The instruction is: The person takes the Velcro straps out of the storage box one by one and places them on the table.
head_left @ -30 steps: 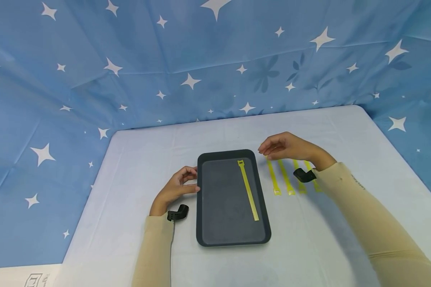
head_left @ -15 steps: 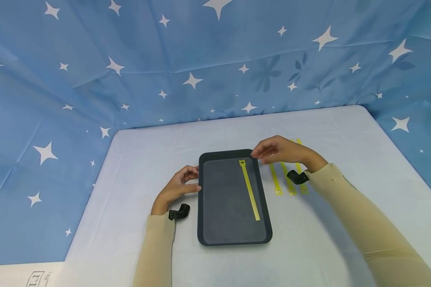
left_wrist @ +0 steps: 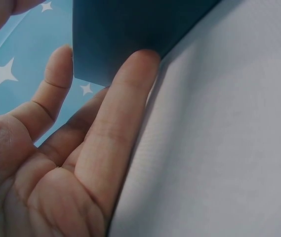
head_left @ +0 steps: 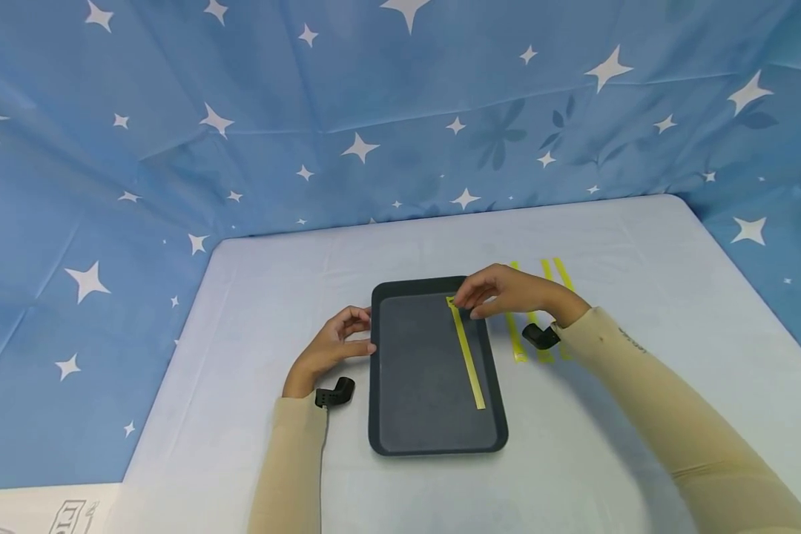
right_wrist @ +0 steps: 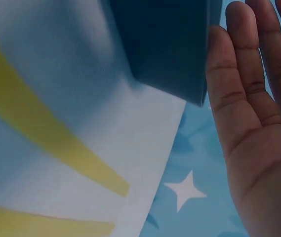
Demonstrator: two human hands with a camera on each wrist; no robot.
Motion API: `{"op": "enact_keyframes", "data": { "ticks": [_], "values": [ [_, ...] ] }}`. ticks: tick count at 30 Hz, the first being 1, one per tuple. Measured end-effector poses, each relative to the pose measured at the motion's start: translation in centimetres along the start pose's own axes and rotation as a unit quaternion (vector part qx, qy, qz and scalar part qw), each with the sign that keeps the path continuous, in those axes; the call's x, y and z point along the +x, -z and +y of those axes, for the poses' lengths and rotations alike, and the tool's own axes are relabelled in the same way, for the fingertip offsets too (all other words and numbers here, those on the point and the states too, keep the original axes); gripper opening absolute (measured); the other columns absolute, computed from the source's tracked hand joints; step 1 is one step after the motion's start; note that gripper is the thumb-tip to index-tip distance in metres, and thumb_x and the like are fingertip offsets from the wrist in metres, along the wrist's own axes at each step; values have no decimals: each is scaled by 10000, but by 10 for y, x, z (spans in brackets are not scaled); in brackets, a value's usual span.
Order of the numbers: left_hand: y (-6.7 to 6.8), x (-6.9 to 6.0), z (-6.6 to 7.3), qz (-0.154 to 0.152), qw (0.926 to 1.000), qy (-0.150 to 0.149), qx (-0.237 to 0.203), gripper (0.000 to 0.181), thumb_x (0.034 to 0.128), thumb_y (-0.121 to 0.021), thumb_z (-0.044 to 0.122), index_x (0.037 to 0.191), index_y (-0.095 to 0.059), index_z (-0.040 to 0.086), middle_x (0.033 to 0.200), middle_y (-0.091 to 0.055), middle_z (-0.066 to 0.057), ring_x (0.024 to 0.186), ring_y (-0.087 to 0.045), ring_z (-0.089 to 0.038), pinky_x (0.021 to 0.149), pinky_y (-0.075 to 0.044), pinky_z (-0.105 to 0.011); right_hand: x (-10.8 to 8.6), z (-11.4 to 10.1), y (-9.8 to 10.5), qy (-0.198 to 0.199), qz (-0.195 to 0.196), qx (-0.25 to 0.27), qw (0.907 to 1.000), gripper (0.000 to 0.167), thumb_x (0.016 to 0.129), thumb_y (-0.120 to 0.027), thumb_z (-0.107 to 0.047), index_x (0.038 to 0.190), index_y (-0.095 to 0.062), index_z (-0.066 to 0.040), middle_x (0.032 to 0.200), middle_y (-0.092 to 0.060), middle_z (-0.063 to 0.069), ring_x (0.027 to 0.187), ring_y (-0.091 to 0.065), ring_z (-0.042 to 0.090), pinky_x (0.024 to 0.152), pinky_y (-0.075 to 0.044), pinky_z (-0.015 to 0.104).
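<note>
A dark shallow tray (head_left: 410, 371) lies in front of me on the white-covered table. Along its right side runs a flat yellow cable tie (head_left: 467, 356) with a slotted head at the far end. My left hand (head_left: 330, 348) touches the tray's left edge; in the left wrist view an extended finger (left_wrist: 115, 113) rests against the tray wall (left_wrist: 125, 34). Over the tray's far right corner hovers my right hand (head_left: 510, 289), its fingertips at the tie's head. Its fingers (right_wrist: 224, 84) look fairly straight in the right wrist view, thumb apart, nothing visibly gripped.
Several more yellow cable ties (head_left: 517, 341) lie side by side to the right of the tray, partly hidden under my right hand and forearm. A blue curtain (head_left: 274, 111) with white stars hangs behind the table. A printed white surface shows at lower left (head_left: 40, 512).
My right hand has moved left and slightly nearer, from above the ties on the table to the head of the tie in the tray. The left hand stays at the tray's edge.
</note>
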State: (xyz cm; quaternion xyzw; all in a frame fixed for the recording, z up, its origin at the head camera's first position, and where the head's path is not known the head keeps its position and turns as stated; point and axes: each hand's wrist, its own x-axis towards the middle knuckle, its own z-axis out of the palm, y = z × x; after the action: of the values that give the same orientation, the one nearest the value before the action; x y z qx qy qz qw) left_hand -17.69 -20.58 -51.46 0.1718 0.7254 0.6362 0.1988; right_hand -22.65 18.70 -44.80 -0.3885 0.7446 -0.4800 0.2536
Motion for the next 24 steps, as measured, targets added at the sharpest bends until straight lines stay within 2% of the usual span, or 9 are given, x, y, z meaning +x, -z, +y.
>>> {"op": "enact_keyframes", "data": {
  "ticks": [5,11,15,24],
  "values": [
    [0,1,0,6,10000,46,-37,464,906,-778,15,1282,-521,-75,1682,-386,-259,1356,-556,-327,1081,-467,-316,8,-3,-5,-82,-201,-180,9996,272,989,-712,84,1250,-677,151,1271,-688,328,1164,-678,482,991,-596,421],
    [1,2,-1,22,10000,45,-74,479,889,-780,7,1279,-518,-86,1685,-383,-257,1307,-578,-232,1109,-445,-368,17,-3,-11,-332,-420,-532,9971,263,963,-729,115,1226,-729,92,1254,-726,249,1182,-705,415,1001,-594,464],
    [0,2,0,43,9999,29,-91,481,882,-781,6,1279,-525,-85,1673,-396,-267,1291,-583,-222,1120,-438,-388,22,-4,-15,-343,-615,-942,9931,258,940,-736,144,1174,-768,41,1219,-753,156,1172,-719,370,1009,-592,478],
    [-1,2,0,38,9999,29,-89,486,880,-776,2,1279,-517,-97,1683,-387,-260,1289,-586,-221,1141,-415,-422,29,-9,-22,-473,-901,-1678,9806,276,898,-766,163,1052,-815,-61,1091,-779,-16,1098,-744,248,977,-604,413]
  ]
}}
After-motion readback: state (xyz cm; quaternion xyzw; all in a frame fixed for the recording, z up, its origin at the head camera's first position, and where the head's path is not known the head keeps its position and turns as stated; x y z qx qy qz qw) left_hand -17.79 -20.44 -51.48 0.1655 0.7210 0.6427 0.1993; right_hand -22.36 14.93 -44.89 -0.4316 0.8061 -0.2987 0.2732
